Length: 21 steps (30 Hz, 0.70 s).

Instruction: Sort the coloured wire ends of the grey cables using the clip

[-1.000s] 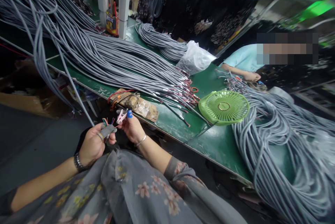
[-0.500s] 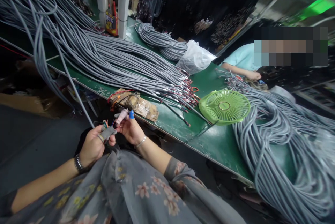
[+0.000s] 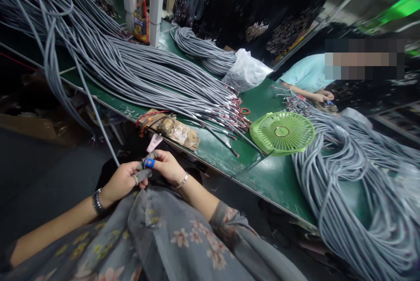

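My left hand (image 3: 122, 181) is closed round the end of a grey cable (image 3: 95, 119) that runs up and left to the big bundle. A grey cover sits on its thumb. My right hand (image 3: 167, 167) pinches the cable's tip right beside the left hand; a blue cap is on one fingertip and a pink clip (image 3: 154, 142) sticks up above the fingers. Both hands hover over my lap, just in front of the green table's edge (image 3: 229, 171).
Long grey cable bundles (image 3: 147, 75) cover the table's left; a large grey coil (image 3: 354, 184) lies at right. A green fan (image 3: 282, 132) and a taped brown block (image 3: 170, 128) sit near the edge. Across the table, a person in a light blue top (image 3: 305, 75) works on wires.
Both hands have dropped slightly and come together. The coloured wire ends that stuck out above my left hand are now hidden under my right fingers.
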{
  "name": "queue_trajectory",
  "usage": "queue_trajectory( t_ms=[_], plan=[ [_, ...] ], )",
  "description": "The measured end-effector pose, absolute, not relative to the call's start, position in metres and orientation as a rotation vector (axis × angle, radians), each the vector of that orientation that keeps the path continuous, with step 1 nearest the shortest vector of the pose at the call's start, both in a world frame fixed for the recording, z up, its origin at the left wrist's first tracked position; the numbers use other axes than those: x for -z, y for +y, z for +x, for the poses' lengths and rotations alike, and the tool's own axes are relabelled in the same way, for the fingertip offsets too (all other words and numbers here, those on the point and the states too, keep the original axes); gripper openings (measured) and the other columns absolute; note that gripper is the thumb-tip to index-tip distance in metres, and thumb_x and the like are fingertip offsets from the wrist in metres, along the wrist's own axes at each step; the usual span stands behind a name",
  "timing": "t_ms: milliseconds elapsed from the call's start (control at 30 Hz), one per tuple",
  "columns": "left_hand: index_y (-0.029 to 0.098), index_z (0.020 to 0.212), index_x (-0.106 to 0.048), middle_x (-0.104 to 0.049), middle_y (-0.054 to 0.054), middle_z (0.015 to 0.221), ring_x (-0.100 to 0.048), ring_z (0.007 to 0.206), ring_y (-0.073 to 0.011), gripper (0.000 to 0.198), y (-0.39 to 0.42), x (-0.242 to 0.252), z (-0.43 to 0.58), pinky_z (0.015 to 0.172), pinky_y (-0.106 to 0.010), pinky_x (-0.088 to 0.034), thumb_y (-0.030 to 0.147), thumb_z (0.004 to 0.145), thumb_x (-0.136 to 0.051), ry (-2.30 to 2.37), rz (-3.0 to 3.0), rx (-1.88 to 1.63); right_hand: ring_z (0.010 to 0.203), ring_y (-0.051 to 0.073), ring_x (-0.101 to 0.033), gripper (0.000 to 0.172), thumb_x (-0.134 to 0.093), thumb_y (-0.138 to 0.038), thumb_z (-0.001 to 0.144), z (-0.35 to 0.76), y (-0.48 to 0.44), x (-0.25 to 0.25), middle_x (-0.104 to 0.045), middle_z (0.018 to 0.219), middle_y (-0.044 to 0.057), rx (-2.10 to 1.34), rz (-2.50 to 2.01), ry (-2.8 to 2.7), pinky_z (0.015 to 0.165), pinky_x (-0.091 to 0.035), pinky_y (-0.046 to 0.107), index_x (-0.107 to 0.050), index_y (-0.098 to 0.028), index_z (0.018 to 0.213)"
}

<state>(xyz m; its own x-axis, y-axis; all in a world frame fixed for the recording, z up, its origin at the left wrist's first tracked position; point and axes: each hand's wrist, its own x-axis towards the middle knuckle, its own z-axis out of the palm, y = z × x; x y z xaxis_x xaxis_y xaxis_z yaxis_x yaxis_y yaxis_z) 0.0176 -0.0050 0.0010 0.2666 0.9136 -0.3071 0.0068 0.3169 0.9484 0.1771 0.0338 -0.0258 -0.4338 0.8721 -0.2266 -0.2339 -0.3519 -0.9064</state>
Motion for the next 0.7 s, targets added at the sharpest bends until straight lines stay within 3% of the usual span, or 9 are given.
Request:
queue_trajectory(
  t_ms=[133, 233, 567, 700],
  plan=[
    [0.019, 0.061, -0.071, -0.069, -0.002, 0.051, -0.061, 0.044, -0.0155, 0.017, -0.006, 0.003, 0.018, 0.048, -0.024, -0.052, 0.034, 0.061, -0.081, 1.151, 0.999, -0.933, 0.057, 0.009, -0.054, 0.052, -0.088, -0.06, 0.055, 0.184, 0.033, 0.028, -0.064, 0.065, -0.001, -1.944, -0.974, -0.959, 0.059, -0.046, 0.024, -0.066, -0.016, 0.071],
    [0.018, 0.057, -0.069, -0.068, -0.002, 0.05, -0.06, 0.044, -0.0144, 0.021, -0.008, 0.007, 0.02, 0.047, -0.023, -0.051, 0.035, 0.062, -0.08, 1.194, 0.909, -1.077, 0.058, 0.01, -0.055, 0.056, -0.091, -0.058, 0.049, 0.188, 0.03, 0.03, -0.065, 0.068, -0.001, -2.031, -0.962, -0.908, 0.058, -0.048, 0.025, -0.068, -0.016, 0.077],
    [0.02, 0.057, -0.069, -0.069, -0.002, 0.051, -0.061, 0.045, -0.0157, 0.022, -0.008, 0.012, 0.02, 0.049, -0.025, -0.053, 0.037, 0.06, -0.083, 1.151, 0.983, -0.954, 0.052, 0.009, -0.048, 0.042, -0.091, -0.047, 0.056, 0.175, 0.027, 0.031, -0.06, 0.059, -0.003, -1.864, -0.956, -0.984, 0.054, -0.039, 0.024, -0.063, -0.018, 0.068],
    [0.019, 0.058, -0.069, -0.068, -0.002, 0.051, -0.06, 0.045, -0.0142, 0.022, -0.011, 0.017, 0.019, 0.048, -0.024, -0.052, 0.037, 0.061, -0.082, 1.158, 0.914, -1.062, 0.05, 0.009, -0.047, 0.042, -0.091, -0.047, 0.056, 0.176, 0.025, 0.029, -0.057, 0.055, -0.003, -1.886, -0.976, -0.959, 0.053, -0.037, 0.024, -0.063, -0.017, 0.066]
  ],
)
